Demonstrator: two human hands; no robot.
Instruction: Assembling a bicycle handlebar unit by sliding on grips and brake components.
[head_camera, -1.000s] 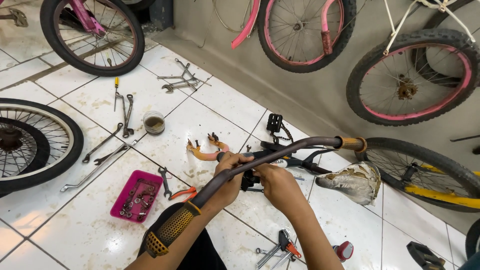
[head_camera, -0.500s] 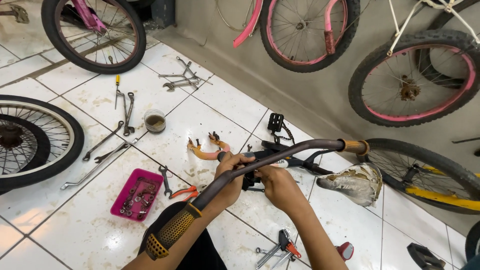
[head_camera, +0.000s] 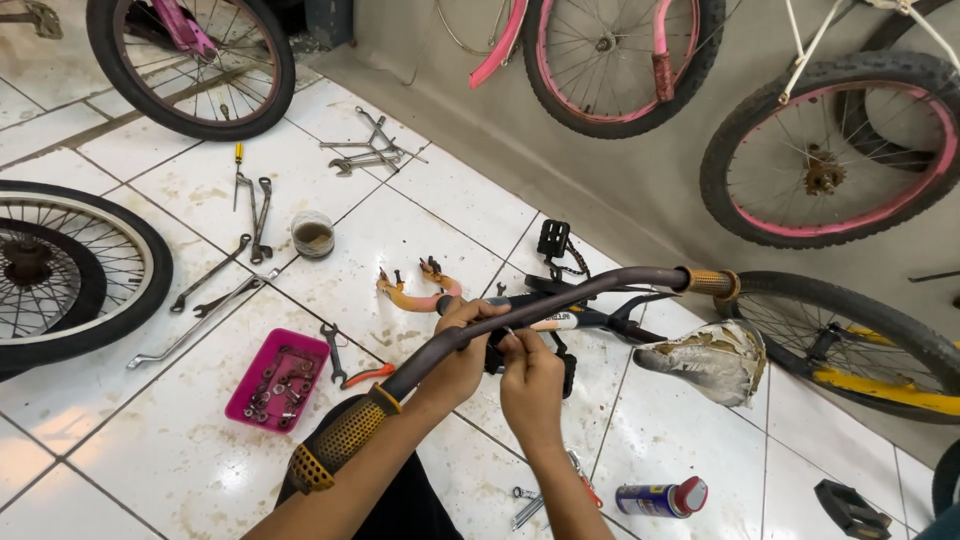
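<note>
From the head camera, the person is sitting on the tiled floor (head_camera: 420, 230) and holding a dark curved handlebar (head_camera: 560, 300) across the lap, its ends wearing orange grip sleeves (head_camera: 335, 445). The left hand (head_camera: 462, 350) is wrapping around the middle of the bar, its grip clamped on the tube and steadying it. The right hand (head_camera: 528, 375) is pinching something small and pale at the bar's centre, thumb and fingertips pressed together on it; what that part is cannot be told, as it is too small. Just beneath the hands a black stem or clamp piece is showing, half hidden.

The step in hand looks like fitting or loosening a small fastener at the bar's clamp area. The next move seems to call for fine finger work while the left hand is keeping the bar from rolling, and probably a tool.

Around the person, a pink tray (head_camera: 278, 378) of small parts is lying to the left, with wrenches (head_camera: 215, 270) scattered beyond it. A worn saddle (head_camera: 705, 360) is resting to the right, and a spray can (head_camera: 660, 497) is lying near the right forearm. Bicycle wheels (head_camera: 840, 150) are leaning along the wall.
</note>
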